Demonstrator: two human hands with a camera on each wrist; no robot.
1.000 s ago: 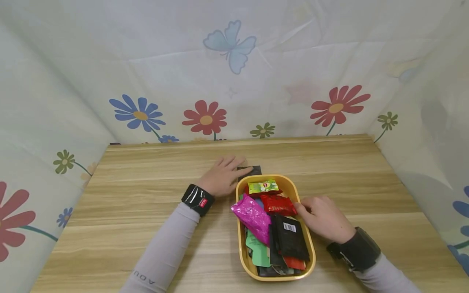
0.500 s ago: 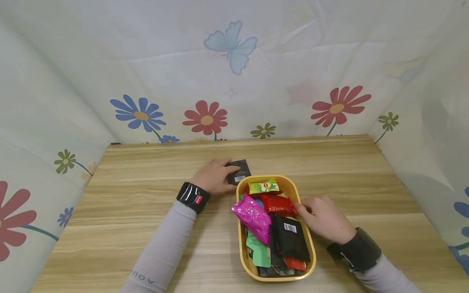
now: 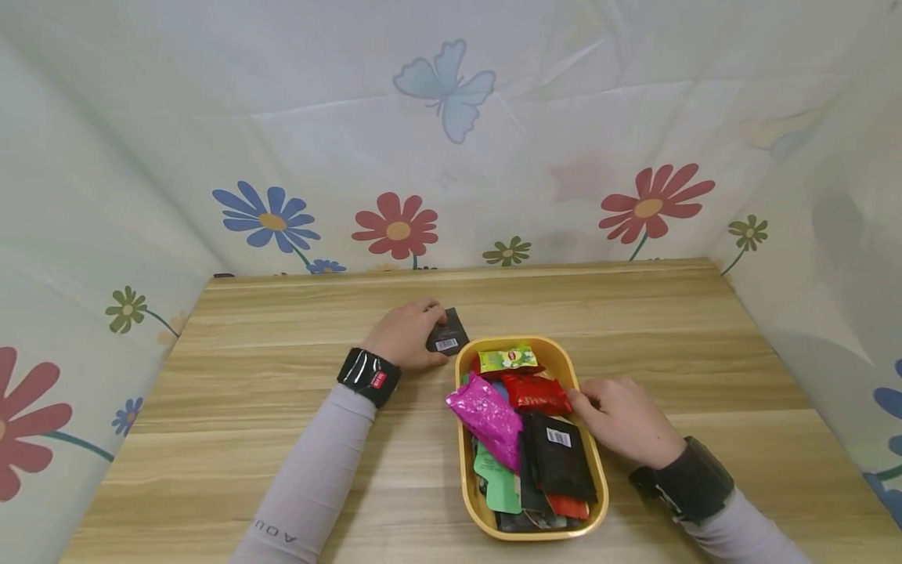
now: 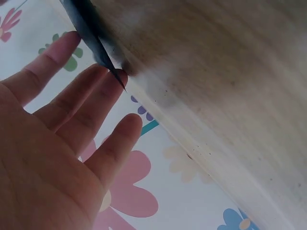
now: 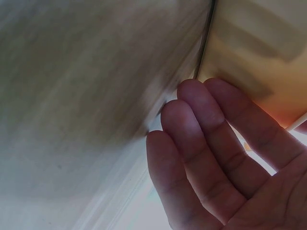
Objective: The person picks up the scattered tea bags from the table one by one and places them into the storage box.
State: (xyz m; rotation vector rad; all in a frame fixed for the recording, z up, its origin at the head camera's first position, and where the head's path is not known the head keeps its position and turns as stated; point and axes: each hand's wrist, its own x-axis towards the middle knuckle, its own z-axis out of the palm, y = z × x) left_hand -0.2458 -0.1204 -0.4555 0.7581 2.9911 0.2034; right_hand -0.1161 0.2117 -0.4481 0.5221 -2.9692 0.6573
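Note:
A small flat black packet [image 3: 447,337] with a white barcode label lies on the table just beyond the far left corner of a yellow basket [image 3: 601,493]. My left hand [image 3: 407,335] grips its left side, fingers at the far edge and thumb at the near one. In the left wrist view the black packet [image 4: 91,31] appears edge-on and tilted against my fingertips. My right hand [image 3: 623,419] holds the basket's right rim between thumb and index finger. Its other fingers rest low beside the yellow wall, as the right wrist view shows.
Piled in the basket are a pink packet [image 3: 488,419], a red packet [image 3: 539,394], a yellow-green packet [image 3: 507,359], a black packet [image 3: 564,462] and a green piece [image 3: 500,489]. The wooden table [image 3: 282,352] ends at a flowered cloth backdrop [image 3: 451,172].
My left hand has drawn the black packet leftward from behind the basket's far rim, turning it slightly, and now holds its edges. The right hand and basket stay put.

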